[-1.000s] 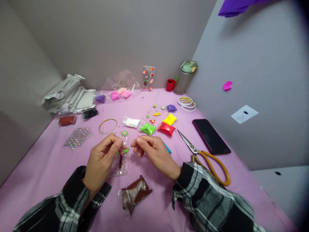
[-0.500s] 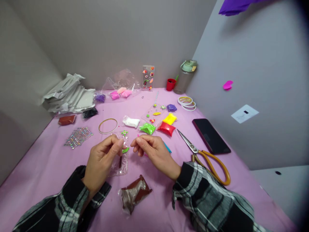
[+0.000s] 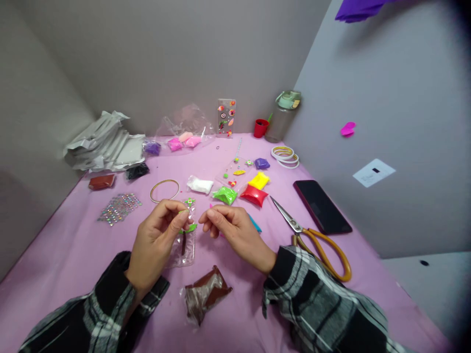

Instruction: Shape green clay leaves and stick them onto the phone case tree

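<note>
My left hand (image 3: 156, 240) is closed in a pinch, with a small bit of green clay (image 3: 182, 213) showing at the thumb tip. Just across a narrow gap, my right hand (image 3: 237, 233) has its thumb pressed to its curled fingers; anything between them is too small to make out. Below and partly behind my left hand lies a clear phone case (image 3: 189, 255). It carries a green and white flower (image 3: 189, 201), green leaf shapes (image 3: 191, 228) and a brown strip (image 3: 184, 243). A packet of brown clay (image 3: 208, 291) lies nearer to me.
Clay packets in white (image 3: 199, 185), green (image 3: 225, 195), red (image 3: 254, 195) and yellow (image 3: 259, 181) lie beyond my hands. Scissors (image 3: 294, 225) and a phone (image 3: 322, 206) are at right. At left are a gem sheet (image 3: 119, 209) and a bangle (image 3: 151, 191).
My left thumb and forefinger have shifted slightly, uncovering the green bit at the thumb tip and more of the green leaf on the case. My right hand stays about where it was.
</note>
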Demonstrator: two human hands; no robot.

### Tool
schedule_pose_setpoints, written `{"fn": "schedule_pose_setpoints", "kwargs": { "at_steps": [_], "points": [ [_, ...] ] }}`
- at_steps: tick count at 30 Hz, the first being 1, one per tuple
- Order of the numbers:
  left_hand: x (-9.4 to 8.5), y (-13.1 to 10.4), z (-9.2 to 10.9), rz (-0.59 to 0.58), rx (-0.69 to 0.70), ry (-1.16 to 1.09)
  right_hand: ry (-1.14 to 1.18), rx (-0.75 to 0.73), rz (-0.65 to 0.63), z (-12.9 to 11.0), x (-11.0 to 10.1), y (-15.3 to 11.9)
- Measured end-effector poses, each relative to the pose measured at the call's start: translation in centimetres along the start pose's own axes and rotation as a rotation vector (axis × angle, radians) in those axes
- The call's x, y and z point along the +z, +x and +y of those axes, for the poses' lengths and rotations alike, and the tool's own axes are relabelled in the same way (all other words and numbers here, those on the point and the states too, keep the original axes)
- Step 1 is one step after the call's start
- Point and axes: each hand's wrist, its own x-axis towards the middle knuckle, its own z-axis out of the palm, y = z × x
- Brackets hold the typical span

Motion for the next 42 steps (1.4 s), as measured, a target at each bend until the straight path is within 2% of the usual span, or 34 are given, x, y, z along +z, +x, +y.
{"fn": "schedule_pose_setpoints", "kwargs": {
  "at_steps": [6,13,21,29,37,42],
  "points": [
    [-0.27,-0.06,0.14,-0.025,-0.009,0.088,-0.002,0.004,0.004,0.06,0.0,-0.01],
    [0.2,0.13,-0.09,0.026,-0.034,-0.065,0.004,0.002,-0.003,0.01,0.04,-0.01],
    [-0.23,-0.09,0.25,-0.032,-0.037,0.075,-0.001,0.001,-0.006,0.01,0.02,0.04],
    [0.33,0.16,-0.09,0.017,-0.056,-0.072,0.014,-0.006,-0.005,0.06,0.06,-0.02],
    [-0.2,0.02,0.3,-0.025,-0.034,0.08,0.015,-0.005,-0.005,0.09,0.06,0.08],
    [0.18,0.12,0.12,0.018,-0.054,-0.019,0.013,-0.016,0.0,0.16,0.06,0.07]
  ]
}}
